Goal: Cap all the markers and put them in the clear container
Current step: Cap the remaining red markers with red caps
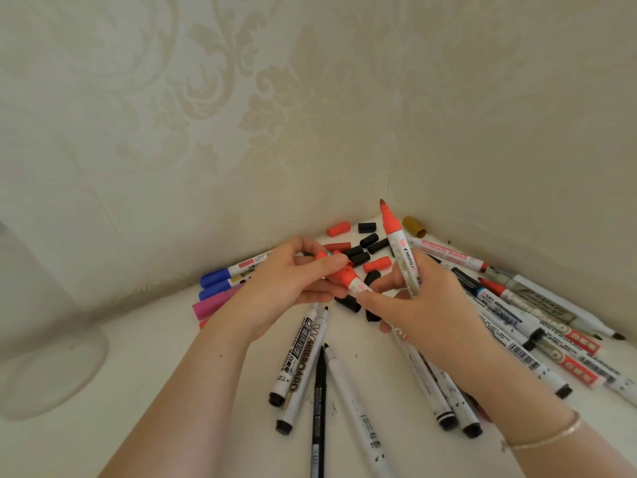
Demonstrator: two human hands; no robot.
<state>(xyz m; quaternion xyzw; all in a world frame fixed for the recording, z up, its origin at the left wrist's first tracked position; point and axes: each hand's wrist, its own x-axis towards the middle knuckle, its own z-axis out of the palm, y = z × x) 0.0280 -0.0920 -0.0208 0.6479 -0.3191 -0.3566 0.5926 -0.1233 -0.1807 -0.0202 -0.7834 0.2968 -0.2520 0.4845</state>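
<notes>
- The left hand (293,274), at frame centre, pinches a short orange-red plastic cap (339,272) between thumb and curled fingers; the cap sits over the tip end of a white-barrelled marker (360,288).
- The marker's long axis runs from the cap at upper left down to the lower right, where the barrel passes into the right hand (424,305). The two grips sit just beside each other along that one line, so I judge that seating the cap calls for a push straight along the barrel, the hands driving toward each other.
- The right hand's grip is curled round two things at once: the marker being capped, and a second white marker with an orange-red collar and bare tip (400,250), which stands nearly upright out of the top of the hand, its tip toward the wall. That one is probably the next to cap.
- Whether the cap is fully seated cannot be told; fingers hide the joint.
- Loose black and orange-red caps (365,248) lie on the white counter (179,357) just above the hands, near the left hand's reach.
- Uncapped markers fan across the lower centre and right of the frame; blue- and pink-capped ones (217,288) lie at centre left.
- The clear round container (51,367) stands at lower left, well apart from both hands and nearer the left; its outline is faint.
</notes>
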